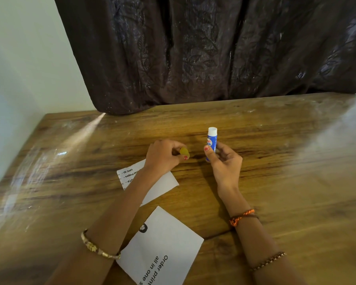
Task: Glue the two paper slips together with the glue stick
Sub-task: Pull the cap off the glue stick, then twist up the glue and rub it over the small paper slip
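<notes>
Hands apart: right [224, 163] grips glue stick [212, 140], left [164, 156] cap [184, 151].

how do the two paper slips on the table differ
The near slip lies fully in view with large print; the far slip is partly covered by the left forearm and has small print. The near slip looks larger. Both are white and lie flat on the table, apart.

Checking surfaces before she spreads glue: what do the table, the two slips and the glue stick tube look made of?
Table: wood or wood-look laminate, glossy, shown by grain and window glare. Far slip and near slip: thin matte white printed paper, lying flat. Glue stick in the right hand: seemingly smooth plastic, blue label, white end. Yellow cap in the left hand: probably plastic.
</notes>
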